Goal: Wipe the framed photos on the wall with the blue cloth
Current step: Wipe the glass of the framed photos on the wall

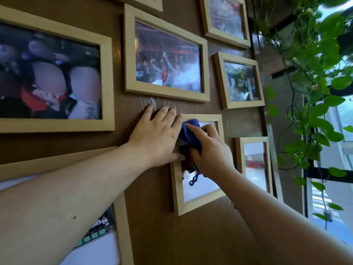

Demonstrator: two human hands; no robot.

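Several light wooden framed photos hang on a brown wood-grain wall. My right hand grips a bunched blue cloth and presses it on the glass of a small upright frame at the centre. A blue cord loop dangles from the cloth. My left hand lies flat, fingers spread, on the wall and over that frame's upper left corner. Both hands hide the top of the photo.
A wide frame hangs just above the hands, a large one at the left, and smaller ones at the right and lower right. Trailing green plants and a window fill the right side.
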